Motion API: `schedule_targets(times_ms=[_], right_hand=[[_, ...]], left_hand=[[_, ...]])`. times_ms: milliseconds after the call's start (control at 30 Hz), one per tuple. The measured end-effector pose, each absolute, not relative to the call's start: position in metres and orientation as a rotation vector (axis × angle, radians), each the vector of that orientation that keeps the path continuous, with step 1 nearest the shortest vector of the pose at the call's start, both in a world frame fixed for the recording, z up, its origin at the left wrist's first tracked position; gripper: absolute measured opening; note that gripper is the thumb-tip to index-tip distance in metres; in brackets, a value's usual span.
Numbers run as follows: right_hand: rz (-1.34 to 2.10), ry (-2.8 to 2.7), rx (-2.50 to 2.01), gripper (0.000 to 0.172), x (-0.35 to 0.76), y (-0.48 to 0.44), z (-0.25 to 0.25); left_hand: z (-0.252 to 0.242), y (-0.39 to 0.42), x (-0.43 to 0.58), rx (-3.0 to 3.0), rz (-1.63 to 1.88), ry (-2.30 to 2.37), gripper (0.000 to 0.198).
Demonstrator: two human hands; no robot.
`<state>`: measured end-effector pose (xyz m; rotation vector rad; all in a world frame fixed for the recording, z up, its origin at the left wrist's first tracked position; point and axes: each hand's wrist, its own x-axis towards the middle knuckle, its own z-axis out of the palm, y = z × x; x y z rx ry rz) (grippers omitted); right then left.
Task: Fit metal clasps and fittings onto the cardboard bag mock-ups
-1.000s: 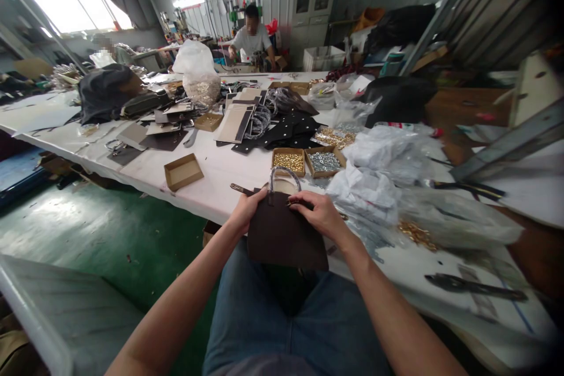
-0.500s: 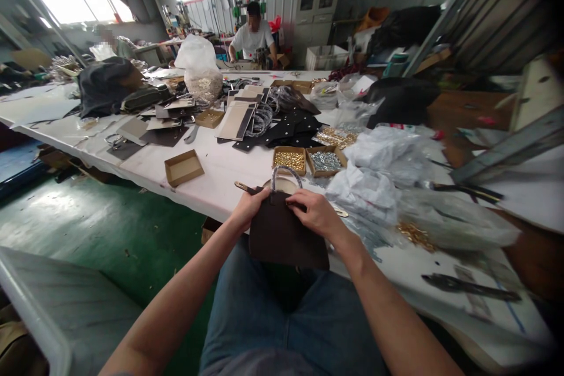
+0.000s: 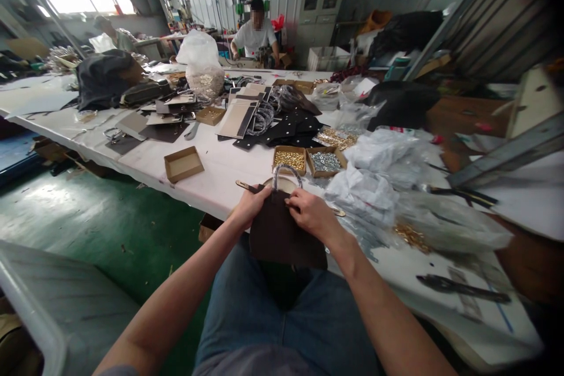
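A dark brown bag panel [image 3: 286,241] hangs over the table's front edge, above my lap. At its top stands a curved handle [image 3: 287,168] in clear wrapping. My left hand [image 3: 253,204] is closed on the panel's upper left corner, where a dark strap with a gold-coloured end [image 3: 245,186] sticks out to the left. My right hand [image 3: 311,211] pinches at the panel's upper right, thumb and fingers together near the handle's base. Whatever small part lies between those fingertips is hidden. Another gold-coloured end [image 3: 338,212] shows beyond the right hand.
Just past the panel stand a box of gold-coloured fasteners [image 3: 288,160] and a box of silver-coloured ones [image 3: 326,162]. An open cardboard box [image 3: 184,164] lies left. Black studded pieces [image 3: 286,131] and plastic bags [image 3: 374,182] cover the table further off. A co-worker [image 3: 255,35] sits opposite.
The view has shifted slightly. My right hand's fingers have curled a little more at the panel's upper edge; the left hand keeps its hold.
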<state>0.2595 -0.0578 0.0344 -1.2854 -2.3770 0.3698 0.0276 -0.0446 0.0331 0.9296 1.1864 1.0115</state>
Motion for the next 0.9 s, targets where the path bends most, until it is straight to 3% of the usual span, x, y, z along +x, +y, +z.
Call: schedule_targets(times_ms=[333, 900], right_hand=[[0.407, -2.470, -1.099, 0.021, 0.267, -0.043, 0.035], [0.417, -2.490, -1.018, 0.021, 0.263, -0.037, 0.031]], left_hand=[[0.034, -0.044, 0.029, 0.868, 1.020, 1.192, 0.038], [0.027, -0.048, 0.025, 0.718, 1.072, 1.085, 0.027]])
